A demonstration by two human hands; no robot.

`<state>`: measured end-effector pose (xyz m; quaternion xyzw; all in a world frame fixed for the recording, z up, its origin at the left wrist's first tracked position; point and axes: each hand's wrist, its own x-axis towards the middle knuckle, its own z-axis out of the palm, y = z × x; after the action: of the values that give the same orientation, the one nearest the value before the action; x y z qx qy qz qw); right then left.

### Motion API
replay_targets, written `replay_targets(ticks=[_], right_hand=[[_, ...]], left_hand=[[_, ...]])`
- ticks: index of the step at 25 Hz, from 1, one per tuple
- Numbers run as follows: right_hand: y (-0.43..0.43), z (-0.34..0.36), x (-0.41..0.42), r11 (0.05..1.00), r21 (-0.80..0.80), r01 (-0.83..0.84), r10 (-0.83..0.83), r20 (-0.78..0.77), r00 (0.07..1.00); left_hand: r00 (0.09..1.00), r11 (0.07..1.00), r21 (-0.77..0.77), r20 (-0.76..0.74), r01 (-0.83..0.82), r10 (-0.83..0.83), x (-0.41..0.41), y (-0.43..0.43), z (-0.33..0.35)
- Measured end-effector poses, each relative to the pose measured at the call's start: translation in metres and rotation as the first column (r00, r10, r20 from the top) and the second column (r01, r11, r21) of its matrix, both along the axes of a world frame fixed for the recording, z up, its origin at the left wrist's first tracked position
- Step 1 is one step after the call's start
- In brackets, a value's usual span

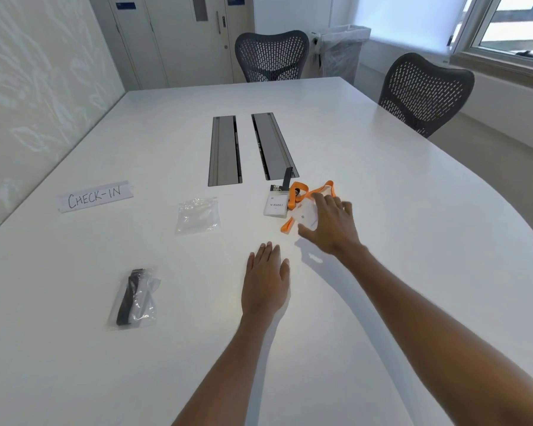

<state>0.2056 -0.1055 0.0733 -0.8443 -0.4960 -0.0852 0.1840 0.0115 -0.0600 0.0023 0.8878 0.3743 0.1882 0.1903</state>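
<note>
The white badge [304,217] sits right of the tabletop's [397,216] middle, just beside a second badge [276,205] printed "V.Kohli". Its long axis runs roughly away from the person, with the near end swung a little to the right. Its orange lanyard [300,187] loops out beyond the far end, and one tail trails off toward the near left.

The right hand [331,224] is on it, its grip spread wide. The thumb sits at the badge's near edge and the forefinger at its far edge, holding the card between them, while the other fingers fan out loosely over the lanyard. That arm is stretched well forward, wrist slightly raised and palm down, casting a shadow on the tabletop beneath it.

The left hand [265,279] lies flat on the tabletop nearer the person, fingers straight and close together, holding nothing.

Further left lie an empty clear bag [197,215], a bag with a black strap [134,298] inside, and a "CHECK-IN" sign [94,196].
</note>
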Motion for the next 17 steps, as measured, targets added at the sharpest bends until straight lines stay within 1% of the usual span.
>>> replay_targets(ticks=[2, 4, 5, 6, 7, 9, 11, 13, 14, 15, 16, 17], right_hand=[[-0.014, -0.001, -0.031, 0.996, 0.082, 0.029, -0.014, -0.175, 0.984], [-0.029, -0.005, -0.066, 0.993, 0.098, 0.07, -0.031, -0.354, 0.935], [-0.036, -0.006, -0.082, 0.991, 0.1, 0.093, -0.042, -0.422, 0.905], [-0.041, -0.009, -0.098, 0.988, 0.105, 0.117, -0.054, -0.47, 0.881], [-0.046, -0.011, -0.111, 0.984, 0.111, 0.136, -0.064, -0.499, 0.864], [-0.052, -0.018, -0.13, 0.982, 0.122, 0.147, -0.054, -0.561, 0.826], [-0.058, -0.023, -0.138, 0.981, 0.167, 0.096, 0.034, -0.642, 0.766], [-0.064, -0.022, -0.135, 0.965, 0.253, 0.069, 0.143, -0.728, 0.67], [-0.065, -0.02, -0.13, 0.949, 0.297, 0.107, 0.175, -0.776, 0.606], [-0.066, -0.019, -0.125, 0.934, 0.321, 0.16, 0.181, -0.807, 0.562], [-0.065, -0.02, -0.117, 0.923, 0.32, 0.213, 0.15, -0.81, 0.567], [-0.061, -0.02, -0.108, 0.926, 0.293, 0.238, 0.088, -0.781, 0.619]], left_hand=[[0.994, 0.995, -0.096, 0.108, 0.006, 0.004, -0.004, 0.001, 0.003], [0.956, 0.969, -0.242, 0.292, 0.05, 0.024, -0.012, -0.002, 0.009], [0.908, 0.929, -0.355, 0.415, 0.103, 0.058, -0.017, -0.006, 0.014], [0.853, 0.866, -0.471, 0.51, 0.169, 0.111, -0.022, -0.01, 0.019], [0.818, 0.804, -0.551, 0.554, 0.221, 0.155, -0.026, -0.012, 0.024], [0.801, 0.744, -0.616, 0.568, 0.26, 0.19, -0.033, -0.015, 0.032], [0.792, 0.7, -0.66, 0.567, 0.272, 0.226, -0.039, -0.015, 0.035], [0.772, 0.669, -0.698, 0.564, 0.256, 0.293, -0.041, -0.014, 0.039], [0.765, 0.669, -0.707, 0.556, 0.229, 0.326, -0.04, -0.012, 0.042], [0.761, 0.675, -0.71, 0.547, 0.202, 0.348, -0.039, -0.009, 0.047], [0.757, 0.673, -0.715, 0.542, 0.188, 0.365, -0.037, -0.006, 0.052], [0.754, 0.662, -0.726, 0.537, 0.184, 0.379, -0.035, -0.004, 0.059]])
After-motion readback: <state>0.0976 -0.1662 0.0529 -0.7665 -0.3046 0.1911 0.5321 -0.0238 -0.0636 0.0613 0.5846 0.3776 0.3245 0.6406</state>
